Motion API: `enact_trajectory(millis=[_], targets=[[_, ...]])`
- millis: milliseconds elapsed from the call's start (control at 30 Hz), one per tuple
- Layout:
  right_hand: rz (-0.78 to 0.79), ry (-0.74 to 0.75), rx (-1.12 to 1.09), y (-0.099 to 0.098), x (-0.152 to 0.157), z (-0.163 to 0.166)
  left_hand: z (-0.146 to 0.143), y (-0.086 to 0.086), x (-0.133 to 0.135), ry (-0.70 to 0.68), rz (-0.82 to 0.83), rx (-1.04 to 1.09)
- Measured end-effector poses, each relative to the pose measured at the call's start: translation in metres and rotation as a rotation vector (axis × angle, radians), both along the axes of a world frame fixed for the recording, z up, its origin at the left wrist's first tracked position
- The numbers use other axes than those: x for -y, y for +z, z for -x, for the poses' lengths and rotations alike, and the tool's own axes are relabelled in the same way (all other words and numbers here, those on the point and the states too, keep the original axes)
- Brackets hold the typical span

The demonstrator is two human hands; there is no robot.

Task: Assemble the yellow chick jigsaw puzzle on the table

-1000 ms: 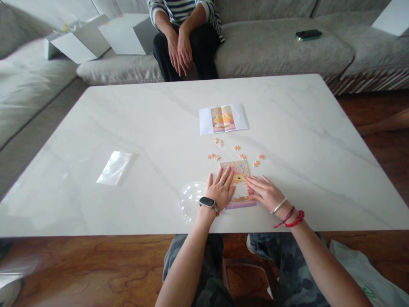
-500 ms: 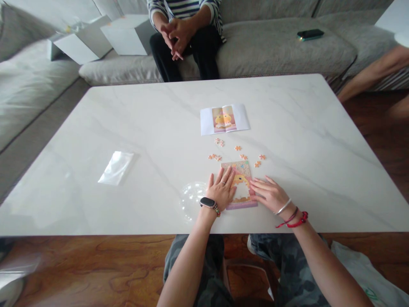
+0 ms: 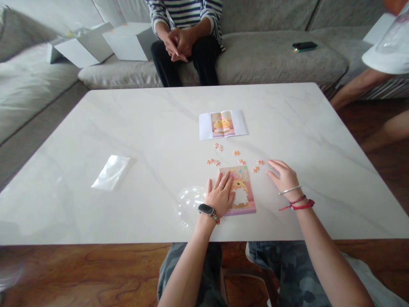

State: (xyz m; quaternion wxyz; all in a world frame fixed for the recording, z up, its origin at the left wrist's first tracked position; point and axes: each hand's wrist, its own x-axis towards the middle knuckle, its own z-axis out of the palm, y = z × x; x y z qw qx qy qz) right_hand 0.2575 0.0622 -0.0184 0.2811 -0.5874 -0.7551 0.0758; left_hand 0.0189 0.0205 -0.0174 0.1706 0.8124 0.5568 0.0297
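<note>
A partly filled jigsaw puzzle (image 3: pixel 250 200) lies flat near the table's front edge, with a white gap in its middle. My left hand (image 3: pixel 220 196) rests flat on its left side, fingers spread, covering that part. To the right of the puzzle, my right hand (image 3: pixel 283 175) is over the table with thumb and fingers apart and nothing between them. Its fingertips are close to an orange puzzle piece (image 3: pixel 260 162), and another puzzle piece (image 3: pixel 256 169) lies just beside that one. Several more loose pieces (image 3: pixel 218 147) are scattered beyond the puzzle's far edge.
A creased sheet with a printed picture (image 3: pixel 238 123) lies beyond the pieces. On the left of the white table (image 3: pixel 153 128) is a clear plastic bag (image 3: pixel 111 172). Across it a person in a striped top (image 3: pixel 188 17) sits on the sofa; another person's legs show at right.
My right hand has left the puzzle's right edge and moved right and away from me, towards the loose pieces. The left hand stays on the puzzle. The view has shifted slightly.
</note>
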Motion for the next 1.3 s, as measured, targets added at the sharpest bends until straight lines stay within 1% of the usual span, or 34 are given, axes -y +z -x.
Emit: enact_trajectory(millis=[133,233,333,467,533,667,767,867,1000,1100,1200,1300], targets=[[0.047,0.069,0.11,-0.01,-0.03,0.002,-0.001,0.004,-0.001,0.02,0.033,0.024],[0.081,0.063,0.089,-0.018,-0.037,0.005,0.0,0.005,-0.001,0.024,0.049,0.042],[0.085,0.025,0.033,-0.021,-0.034,0.004,0.0,0.004,-0.001,0.02,0.046,0.067],[0.089,-0.017,-0.008,-0.018,-0.025,-0.002,0.0,0.005,-0.002,0.014,0.025,0.111],[0.083,0.021,-0.001,-0.015,-0.022,-0.001,0.0,0.006,-0.004,0.035,0.008,0.136],[0.09,0.181,0.066,-0.012,-0.02,0.01,0.001,0.002,-0.009,0.114,-0.04,0.188],[0.109,0.205,0.11,-0.011,-0.021,0.018,0.005,-0.002,-0.015,0.169,-0.097,0.242],[0.124,0.201,0.114,-0.009,-0.02,0.02,0.007,-0.006,-0.019,0.192,-0.14,0.307],[0.147,0.194,-0.02,0.003,-0.012,0.021,0.008,-0.008,-0.02,0.176,-0.201,0.405],[0.258,0.272,-0.162,0.011,0.001,0.029,0.007,-0.008,-0.019,0.145,-0.253,0.459],[0.385,0.354,-0.253,0.011,0.012,0.042,0.008,-0.008,-0.018,0.112,-0.262,0.473],[0.422,0.35,-0.342,0.005,0.017,0.055,0.009,-0.007,-0.017,0.067,-0.246,0.473]])
